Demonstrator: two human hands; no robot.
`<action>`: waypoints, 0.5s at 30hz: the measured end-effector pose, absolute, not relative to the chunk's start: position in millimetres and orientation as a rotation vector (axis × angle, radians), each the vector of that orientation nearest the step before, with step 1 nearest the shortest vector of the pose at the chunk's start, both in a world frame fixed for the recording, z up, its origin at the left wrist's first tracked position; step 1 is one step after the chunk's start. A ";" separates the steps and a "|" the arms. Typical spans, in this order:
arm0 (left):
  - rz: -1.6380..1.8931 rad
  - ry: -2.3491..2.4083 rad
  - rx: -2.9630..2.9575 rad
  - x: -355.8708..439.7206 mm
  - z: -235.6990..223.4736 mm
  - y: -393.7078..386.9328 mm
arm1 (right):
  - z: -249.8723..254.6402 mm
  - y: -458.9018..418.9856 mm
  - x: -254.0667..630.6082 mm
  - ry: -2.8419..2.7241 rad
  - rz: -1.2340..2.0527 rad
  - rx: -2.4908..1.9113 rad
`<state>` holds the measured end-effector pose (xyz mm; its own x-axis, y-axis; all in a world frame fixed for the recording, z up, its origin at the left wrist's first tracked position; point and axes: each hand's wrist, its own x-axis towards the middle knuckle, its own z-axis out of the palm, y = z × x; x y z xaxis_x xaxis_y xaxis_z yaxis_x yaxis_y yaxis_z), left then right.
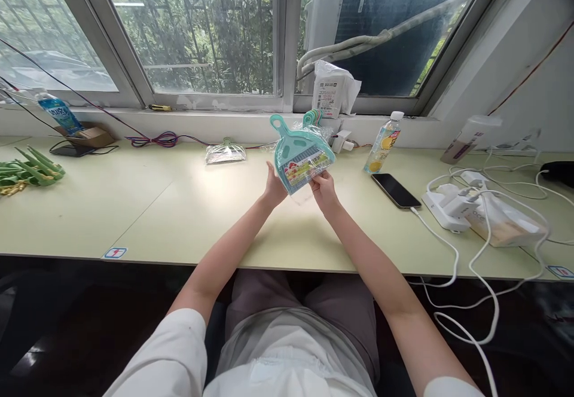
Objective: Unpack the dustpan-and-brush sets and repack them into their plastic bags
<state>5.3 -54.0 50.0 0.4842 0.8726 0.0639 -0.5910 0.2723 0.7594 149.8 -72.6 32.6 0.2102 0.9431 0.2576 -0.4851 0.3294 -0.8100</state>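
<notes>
A small teal dustpan in clear plastic wrap is held up over the table, its handle pointing up and to the left. A colourful printed card shows across its lower part. My left hand grips its left edge, with the fingers partly hidden behind it. At the lower right edge, my right hand pinches the dustpan or its wrap. Behind it stand several more looped handles in green and other colours, mostly hidden. Another wrapped dustpan set lies to the left near the wall.
On the right are a drink bottle, a phone on its charging cable, a power strip with tangled white cords and a tissue pack. A tissue box sits on the sill. Green vegetables lie far left.
</notes>
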 end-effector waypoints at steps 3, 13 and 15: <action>1.043 0.428 0.922 4.9 43.5 -48.3 | 24.4 -64.1 158.0 -0.796 1.041 -0.683; 0.964 0.716 1.122 2.0 17.9 -36.2 | 7.8 -41.2 177.0 -0.748 1.270 -0.942; 0.969 0.763 1.051 -3.6 17.8 -29.6 | 10.0 -40.3 185.6 -0.861 1.358 -1.005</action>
